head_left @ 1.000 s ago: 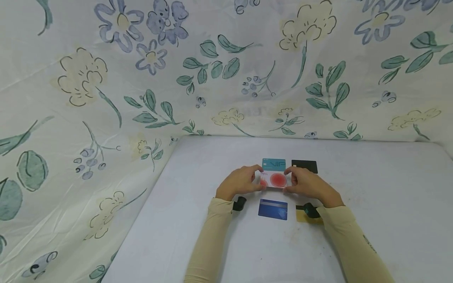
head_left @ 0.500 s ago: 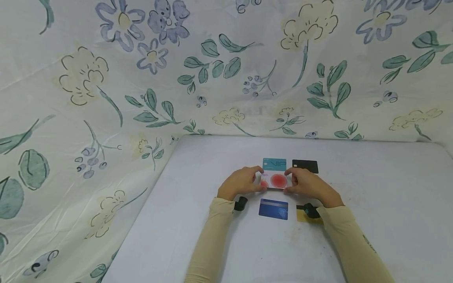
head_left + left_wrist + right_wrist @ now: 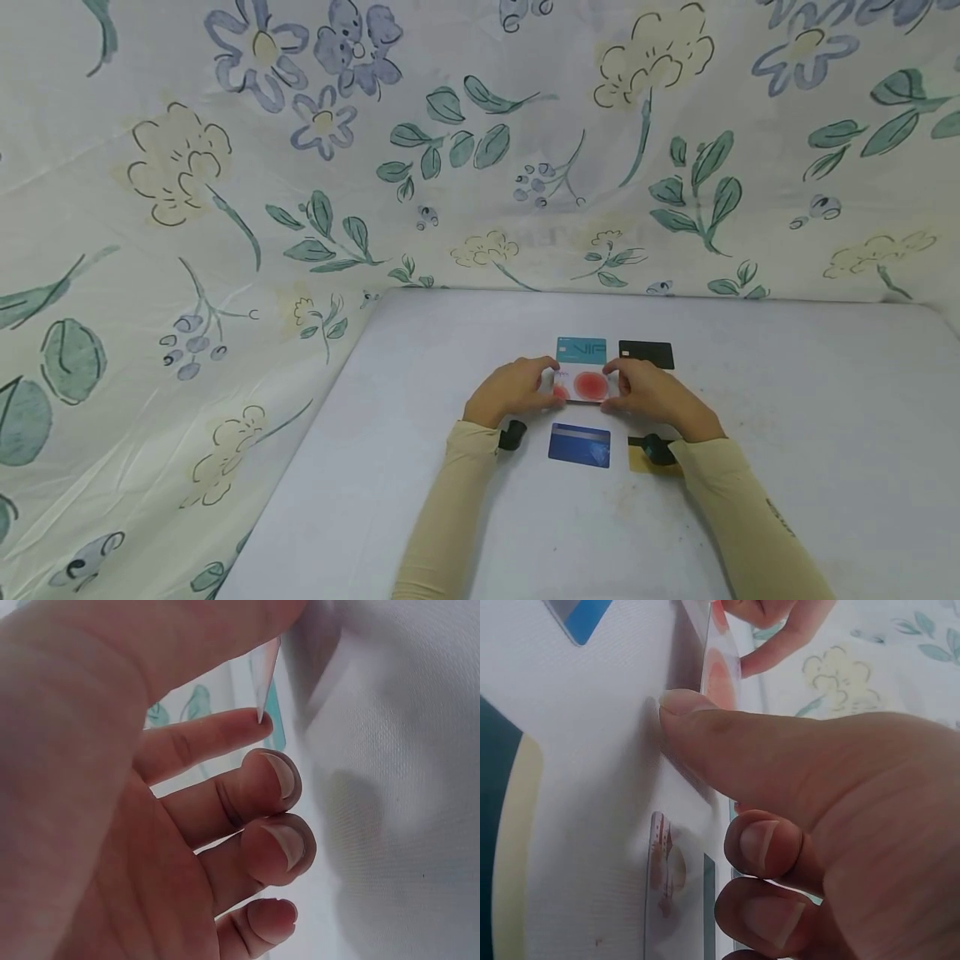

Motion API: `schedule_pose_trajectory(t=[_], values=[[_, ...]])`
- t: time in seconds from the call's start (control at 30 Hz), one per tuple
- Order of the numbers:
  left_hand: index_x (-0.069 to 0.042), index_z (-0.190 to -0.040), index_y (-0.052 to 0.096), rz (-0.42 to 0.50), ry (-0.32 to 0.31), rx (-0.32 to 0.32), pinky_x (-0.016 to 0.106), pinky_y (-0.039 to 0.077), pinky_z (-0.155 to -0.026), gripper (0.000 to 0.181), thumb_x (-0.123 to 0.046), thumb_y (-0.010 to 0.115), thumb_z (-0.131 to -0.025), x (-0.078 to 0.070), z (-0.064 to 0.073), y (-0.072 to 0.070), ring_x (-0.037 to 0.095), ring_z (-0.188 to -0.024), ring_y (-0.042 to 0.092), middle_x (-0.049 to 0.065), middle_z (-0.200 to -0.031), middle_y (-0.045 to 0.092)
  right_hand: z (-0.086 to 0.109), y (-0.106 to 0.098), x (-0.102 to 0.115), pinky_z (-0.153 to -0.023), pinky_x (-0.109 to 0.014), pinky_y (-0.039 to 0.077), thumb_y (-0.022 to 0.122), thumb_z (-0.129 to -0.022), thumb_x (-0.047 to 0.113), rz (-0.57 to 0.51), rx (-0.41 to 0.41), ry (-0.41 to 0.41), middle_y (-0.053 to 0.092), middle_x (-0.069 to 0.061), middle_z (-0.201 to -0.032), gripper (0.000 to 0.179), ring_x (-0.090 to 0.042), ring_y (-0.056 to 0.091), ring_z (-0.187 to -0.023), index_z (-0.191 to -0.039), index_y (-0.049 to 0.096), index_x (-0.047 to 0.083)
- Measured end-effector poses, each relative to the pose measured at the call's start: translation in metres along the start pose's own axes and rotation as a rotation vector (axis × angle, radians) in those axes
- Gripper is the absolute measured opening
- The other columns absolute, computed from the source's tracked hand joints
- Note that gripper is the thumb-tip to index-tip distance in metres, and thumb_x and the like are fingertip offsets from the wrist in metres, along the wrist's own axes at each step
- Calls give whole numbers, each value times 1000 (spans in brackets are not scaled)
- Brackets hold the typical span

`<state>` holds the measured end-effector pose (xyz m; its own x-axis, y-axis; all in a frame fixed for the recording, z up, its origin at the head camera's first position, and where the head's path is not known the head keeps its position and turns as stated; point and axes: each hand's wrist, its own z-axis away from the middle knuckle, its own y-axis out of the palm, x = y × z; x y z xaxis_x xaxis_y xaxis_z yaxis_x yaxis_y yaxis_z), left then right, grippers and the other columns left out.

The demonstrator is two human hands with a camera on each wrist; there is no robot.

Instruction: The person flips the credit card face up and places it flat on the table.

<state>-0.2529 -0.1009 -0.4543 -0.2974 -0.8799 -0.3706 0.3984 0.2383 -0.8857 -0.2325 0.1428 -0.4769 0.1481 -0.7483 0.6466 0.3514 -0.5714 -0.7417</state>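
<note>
A white card with red circles (image 3: pixel 591 385) is held between both hands just above the white table. My left hand (image 3: pixel 512 390) pinches its left edge, thumb at the near corner and index fingertip at the far one. On the opposite edge my right hand (image 3: pixel 656 393) grips it the same way. Seen edge-on in the left wrist view, the card (image 3: pixel 268 679) stands off the cloth. Beyond it lies a teal VIP card (image 3: pixel 581 349), its near part covered in the head view. Under my right hand a white card with a pinkish picture (image 3: pixel 667 874) lies flat.
A black card (image 3: pixel 648 353) lies at the back right, partly behind my right hand. Nearer me are a blue card (image 3: pixel 579 446) and a yellow-and-dark card (image 3: pixel 652 460), the latter partly covered by the right wrist camera. A floral cloth (image 3: pixel 420 200) hangs behind the table (image 3: pixel 585 533).
</note>
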Motion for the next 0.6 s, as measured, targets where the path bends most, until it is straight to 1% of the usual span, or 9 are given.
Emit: schedule_pose_trajectory(t=[0.23,0.4,0.6], values=[[-22,-145,58,-12,-11,-7,42,57,-98,59,-44,75,-92,-1,1,1,19,-101,61,5,-118,70,0,2,2,-67,-29,45,84,-87,25,7,-1,45,56,-7,-85,59,-19,53,-77,-138,61,5],[-21,-145,58,-12,-19,-7,43,56,-100,60,-43,75,-92,-2,1,1,20,-105,63,6,-123,70,0,2,5,-67,-29,45,84,-87,25,15,1,44,57,-7,-86,60,-19,54,-79,-138,61,4],[-21,-145,58,-19,-27,-5,43,56,-101,59,-43,74,-93,-2,1,2,20,-107,63,5,-125,70,0,3,5,-67,-29,46,84,-87,26,19,-2,52,58,-7,-86,59,-19,54,-79,-138,62,4]])
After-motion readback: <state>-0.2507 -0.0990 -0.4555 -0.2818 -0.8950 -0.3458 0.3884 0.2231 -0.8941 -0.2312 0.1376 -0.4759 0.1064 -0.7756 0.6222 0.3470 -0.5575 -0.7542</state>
